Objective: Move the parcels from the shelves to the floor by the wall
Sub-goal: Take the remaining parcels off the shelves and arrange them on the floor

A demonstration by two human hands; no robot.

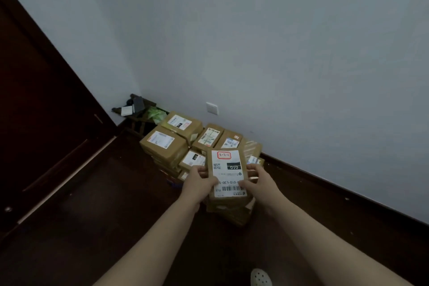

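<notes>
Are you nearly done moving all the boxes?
Done: a pile sits on the floor by the wall. In hand: left hand and right hand grip one more parcel. Left: set it down; the shelves are out of view, so what remains is unknown.

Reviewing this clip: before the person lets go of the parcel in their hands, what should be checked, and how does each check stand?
1. Grip: left hand and right hand hold the labelled parcel by opposite sides: ok.
2. Parcel level, label up: ok.
3. Parcel already resting on the boxes beneath: cannot tell.
4. Position next to the pile along the wall: ok.
5. Shoe well back from the boxes: ok.
</notes>
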